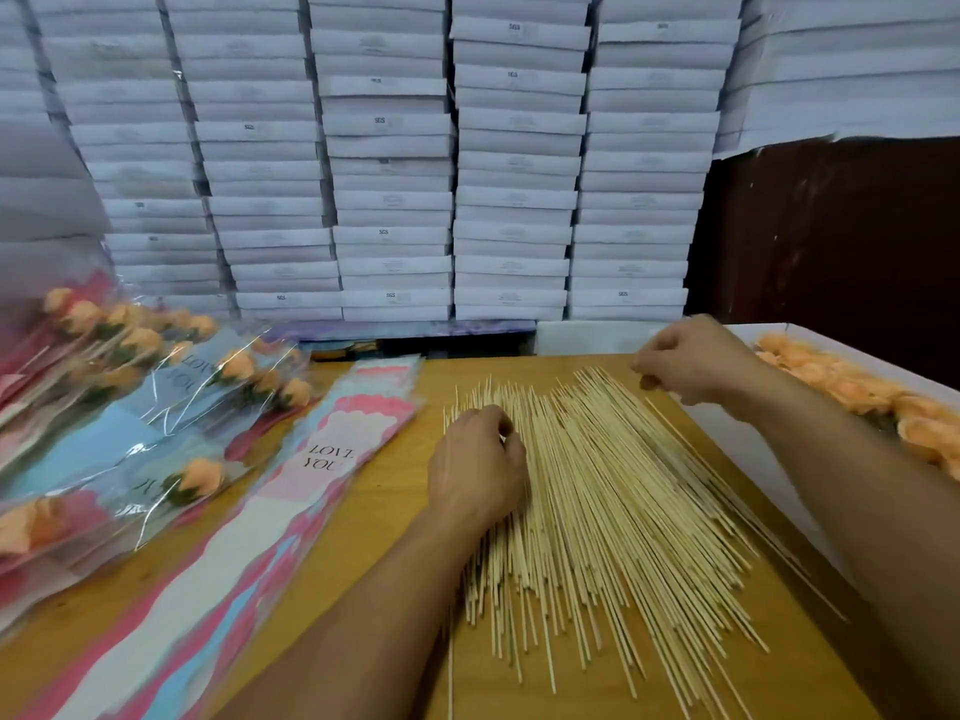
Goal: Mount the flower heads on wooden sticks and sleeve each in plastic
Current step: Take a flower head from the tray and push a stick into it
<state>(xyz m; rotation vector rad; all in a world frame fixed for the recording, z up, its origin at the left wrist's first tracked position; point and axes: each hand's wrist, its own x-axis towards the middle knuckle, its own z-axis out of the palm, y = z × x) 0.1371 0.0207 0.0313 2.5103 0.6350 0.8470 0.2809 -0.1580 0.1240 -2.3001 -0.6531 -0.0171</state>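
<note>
A wide fan of thin wooden sticks [613, 501] lies on the wooden table [395, 511]. My left hand [475, 459] lies on the left part of the pile, its fingers curled down around a few sticks. My right hand [693, 358] hovers at the sticks' far tips with fingers curled; what it pinches is hidden. Orange flower heads [852, 387] fill a white box [737, 444] at the right. A stack of empty pink and blue "LOVE YOU" plastic sleeves [291, 491] lies left of the sticks.
Finished sleeved orange flowers on sticks [124, 387] are piled at the far left of the table. Stacks of flat white boxes [395, 163] form a wall behind the table. A dark brown panel [831, 226] stands at the back right.
</note>
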